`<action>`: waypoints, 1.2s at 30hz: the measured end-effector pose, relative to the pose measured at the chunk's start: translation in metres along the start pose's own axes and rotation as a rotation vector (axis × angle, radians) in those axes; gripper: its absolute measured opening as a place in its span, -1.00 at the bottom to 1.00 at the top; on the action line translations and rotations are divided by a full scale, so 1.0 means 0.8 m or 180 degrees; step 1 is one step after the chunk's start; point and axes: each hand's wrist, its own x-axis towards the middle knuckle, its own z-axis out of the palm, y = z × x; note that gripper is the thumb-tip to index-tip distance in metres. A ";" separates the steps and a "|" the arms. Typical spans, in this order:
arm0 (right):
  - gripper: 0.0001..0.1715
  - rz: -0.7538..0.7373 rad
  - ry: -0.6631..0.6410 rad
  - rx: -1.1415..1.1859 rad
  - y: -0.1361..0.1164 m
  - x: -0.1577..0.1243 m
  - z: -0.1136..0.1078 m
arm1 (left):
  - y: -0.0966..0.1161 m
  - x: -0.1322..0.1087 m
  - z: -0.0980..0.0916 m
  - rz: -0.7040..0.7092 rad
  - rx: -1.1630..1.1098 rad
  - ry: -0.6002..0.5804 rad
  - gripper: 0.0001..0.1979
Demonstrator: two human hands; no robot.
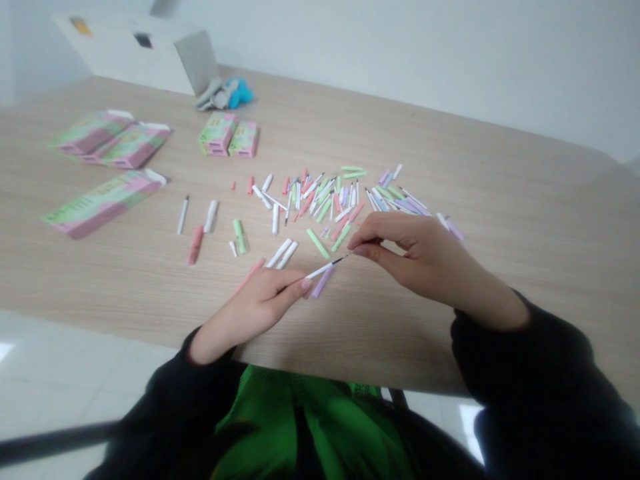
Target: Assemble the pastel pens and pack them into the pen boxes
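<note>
A thin white pen refill (320, 271) with a dark tip slants up to the right from my left hand (265, 293), whose thumb and fingers are closed on it. Just past the dark tip, my right hand (410, 250) makes a pinch; whatever its fingertips hold is too small to make out. A purple pen barrel (323, 283) lies on the table below the refill. Close by are a green pen part (318, 244), white pen parts (287, 254), and a pink pen part (250, 275) partly covered by my left hand.
Behind my hands spreads a loose pile of pen parts (325, 197) in several colours. A red barrel (195, 245) and a green one (241, 237) lie left. Pink-green boxes (217, 133), a long box (105, 203), a blue-grey bundle (225, 93) and a white box (135, 53) stand farther back.
</note>
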 end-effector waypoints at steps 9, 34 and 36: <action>-0.79 -0.0115 -0.0146 0.0021 0.000 -0.002 0.005 | 0.007 -0.001 0.004 -0.0070 0.0099 -0.0008 -0.56; -0.82 0.0000 -0.0016 -0.0021 0.003 -0.014 0.002 | 0.008 0.001 0.008 -0.0178 0.0167 -0.0106 -0.55; -0.82 0.0000 -0.0055 -0.0010 0.003 -0.013 0.004 | 0.008 0.000 0.009 -0.0163 0.0146 -0.0114 -0.56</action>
